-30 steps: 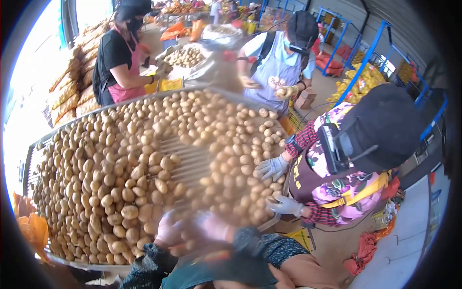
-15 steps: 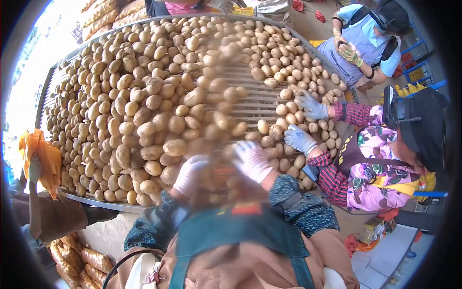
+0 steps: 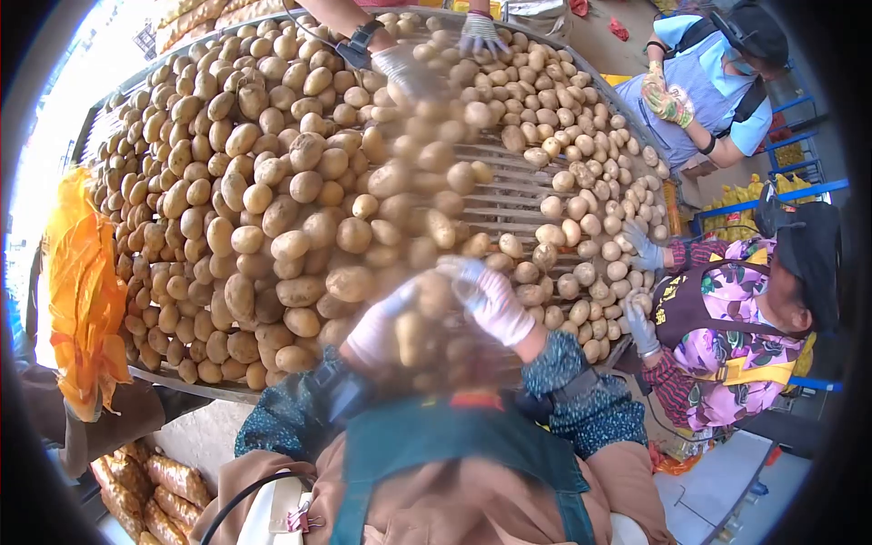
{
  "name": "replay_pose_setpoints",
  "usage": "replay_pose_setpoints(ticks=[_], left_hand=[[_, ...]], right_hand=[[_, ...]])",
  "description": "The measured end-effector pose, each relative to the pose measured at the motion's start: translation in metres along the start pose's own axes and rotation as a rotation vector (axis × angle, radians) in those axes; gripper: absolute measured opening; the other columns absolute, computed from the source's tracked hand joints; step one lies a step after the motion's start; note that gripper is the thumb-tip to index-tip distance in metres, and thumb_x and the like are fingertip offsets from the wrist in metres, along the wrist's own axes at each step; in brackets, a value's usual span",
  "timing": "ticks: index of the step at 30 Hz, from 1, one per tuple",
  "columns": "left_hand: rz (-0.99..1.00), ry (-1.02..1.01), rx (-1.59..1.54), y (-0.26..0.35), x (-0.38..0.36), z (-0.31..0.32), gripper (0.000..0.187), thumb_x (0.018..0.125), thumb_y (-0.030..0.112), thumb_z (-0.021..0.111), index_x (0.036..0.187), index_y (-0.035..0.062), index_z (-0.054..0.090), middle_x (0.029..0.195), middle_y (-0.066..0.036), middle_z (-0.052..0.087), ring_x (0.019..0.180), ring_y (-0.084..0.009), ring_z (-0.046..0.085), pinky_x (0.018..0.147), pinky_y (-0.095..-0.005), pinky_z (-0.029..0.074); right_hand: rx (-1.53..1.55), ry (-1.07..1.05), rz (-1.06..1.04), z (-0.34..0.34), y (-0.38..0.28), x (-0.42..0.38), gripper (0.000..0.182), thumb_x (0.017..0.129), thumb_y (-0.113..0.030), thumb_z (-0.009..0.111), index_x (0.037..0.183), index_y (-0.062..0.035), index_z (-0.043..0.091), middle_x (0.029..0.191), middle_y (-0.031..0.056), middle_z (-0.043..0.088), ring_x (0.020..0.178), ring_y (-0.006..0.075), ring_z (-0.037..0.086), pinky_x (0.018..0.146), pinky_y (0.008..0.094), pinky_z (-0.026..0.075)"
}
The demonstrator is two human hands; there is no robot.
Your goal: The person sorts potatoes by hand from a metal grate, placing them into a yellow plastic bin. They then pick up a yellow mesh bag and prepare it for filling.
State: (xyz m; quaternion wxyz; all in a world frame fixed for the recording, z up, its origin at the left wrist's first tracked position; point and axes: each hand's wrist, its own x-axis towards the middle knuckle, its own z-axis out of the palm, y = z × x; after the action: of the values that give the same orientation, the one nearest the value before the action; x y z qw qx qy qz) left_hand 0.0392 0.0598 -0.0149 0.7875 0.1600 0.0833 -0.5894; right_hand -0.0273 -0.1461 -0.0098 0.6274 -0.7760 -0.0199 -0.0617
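Both my hands wear pale striped gloves at the near side of a slatted table (image 3: 513, 202) heaped with potatoes (image 3: 304, 186). My left hand (image 3: 383, 325) reaches in beside the heap, its fingertips smeared by blur near a potato (image 3: 432, 292). Across from it, my right hand (image 3: 495, 304) has its fingers apart and bent toward that same potato, next to the looser potatoes (image 3: 554, 234) on the right. Another blurred potato (image 3: 413, 338) shows between my two hands. A hazy band runs down the middle of the view and softens what lies there.
Opposite, a person's gloved hands (image 3: 404, 73) reach over the heap. A person in a floral top (image 3: 727, 304) works at the right edge; another (image 3: 695, 82) stands behind with hands together. An orange mesh bag (image 3: 84, 291) hangs at left. Filled sacks (image 3: 150, 486) lie below left.
My hands have come nearer each other, with a potato now between them. The opposite person's hands have reached over the heap. The right-hand worker's hands have drawn back toward the edge.
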Motion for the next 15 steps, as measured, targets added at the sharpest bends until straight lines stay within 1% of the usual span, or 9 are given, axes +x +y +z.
replay_pose_setpoints(ticks=[1,2,4,7,10,11,12,14,15], left_hand=[[0.034,0.019,-0.002,-0.001,-0.005,0.002,0.062,0.095,0.039,0.062,0.145,0.0074,0.044,0.13,-0.017,0.058,0.119,-0.0314,0.056,0.096,-0.0438,0.052],[0.058,-0.001,0.068,0.003,-0.006,-0.01,0.063,0.095,0.04,0.063,0.146,0.0082,0.043,0.129,-0.015,0.058,0.118,-0.0294,0.057,0.094,-0.0424,0.052],[0.213,0.066,0.19,0.005,-0.009,-0.007,0.061,0.095,0.039,0.062,0.145,0.0087,0.042,0.124,-0.013,0.06,0.11,-0.0278,0.06,0.088,-0.039,0.053],[0.252,0.194,0.201,0.009,-0.016,0.008,0.055,0.097,0.037,0.06,0.142,0.009,0.046,0.121,-0.012,0.061,0.105,-0.0257,0.06,0.083,-0.0349,0.054],[0.234,0.083,0.0,0.008,-0.014,0.006,0.049,0.098,0.04,0.059,0.135,0.0094,0.052,0.115,-0.012,0.063,0.1,-0.0246,0.062,0.079,-0.0337,0.054],[0.196,0.103,-0.02,0.005,-0.016,0.005,0.048,0.098,0.042,0.059,0.132,0.0093,0.054,0.113,-0.012,0.064,0.098,-0.0243,0.063,0.078,-0.034,0.054],[0.161,0.12,-0.039,0.006,-0.016,0.005,0.048,0.098,0.044,0.058,0.13,0.0092,0.056,0.11,-0.012,0.065,0.095,-0.024,0.063,0.077,-0.0342,0.055],[0.137,0.129,-0.071,0.005,-0.014,0.003,0.048,0.098,0.048,0.057,0.125,0.009,0.058,0.106,-0.011,0.066,0.091,-0.0235,0.064,0.076,-0.0348,0.055],[0.146,0.124,-0.086,0.004,-0.012,0.001,0.048,0.098,0.049,0.057,0.124,0.0089,0.059,0.104,-0.011,0.066,0.089,-0.0233,0.064,0.075,-0.0352,0.056]], right_hand=[[-0.063,0.073,0.031,-0.001,0.007,0.012,0.026,0.098,-0.023,0.064,0.116,-0.0043,0.07,0.126,0.0141,0.066,0.119,0.0252,0.061,0.105,0.036,0.046],[-0.2,0.125,0.032,-0.004,0.01,0.024,0.028,0.094,-0.016,0.063,0.12,-0.0071,0.067,0.126,0.0125,0.066,0.121,0.0261,0.059,0.107,0.0382,0.045],[-0.782,0.003,-0.18,-0.009,0.029,0.055,0.042,0.085,-0.01,0.064,0.128,-0.0106,0.063,0.135,0.0105,0.06,0.124,0.0291,0.056,0.106,0.0408,0.045],[-1.311,-0.229,-0.145,0.004,0.046,0.074,0.049,0.078,-0.009,0.064,0.127,-0.0136,0.062,0.14,0.0089,0.054,0.12,0.032,0.056,0.1,0.0439,0.048],[-1.395,-0.444,0.019,-0.005,0.038,0.08,0.038,0.078,-0.011,0.064,0.116,-0.0159,0.066,0.136,0.0083,0.053,0.115,0.0317,0.057,0.093,0.0448,0.05],[-1.397,-0.407,0.035,-0.009,0.046,0.078,0.034,0.077,-0.011,0.063,0.111,-0.0171,0.067,0.132,0.0107,0.055,0.108,0.0333,0.058,0.089,0.0448,0.051],[-1.398,-0.37,0.081,-0.013,0.05,0.074,0.035,0.075,-0.01,0.065,0.109,-0.0152,0.067,0.132,0.0116,0.054,0.108,0.0329,0.059,0.088,0.0456,0.052],[-1.169,-0.062,-0.036,-0.033,0.057,0.052,0.034,0.075,-0.007,0.066,0.108,-0.0135,0.066,0.121,0.0126,0.061,0.1,0.0318,0.064,0.084,0.044,0.054],[-0.936,0.079,0.05,-0.041,0.054,0.037,0.031,0.077,-0.007,0.066,0.108,-0.0117,0.065,0.113,0.0127,0.065,0.096,0.0309,0.066,0.081,0.0429,0.055]])
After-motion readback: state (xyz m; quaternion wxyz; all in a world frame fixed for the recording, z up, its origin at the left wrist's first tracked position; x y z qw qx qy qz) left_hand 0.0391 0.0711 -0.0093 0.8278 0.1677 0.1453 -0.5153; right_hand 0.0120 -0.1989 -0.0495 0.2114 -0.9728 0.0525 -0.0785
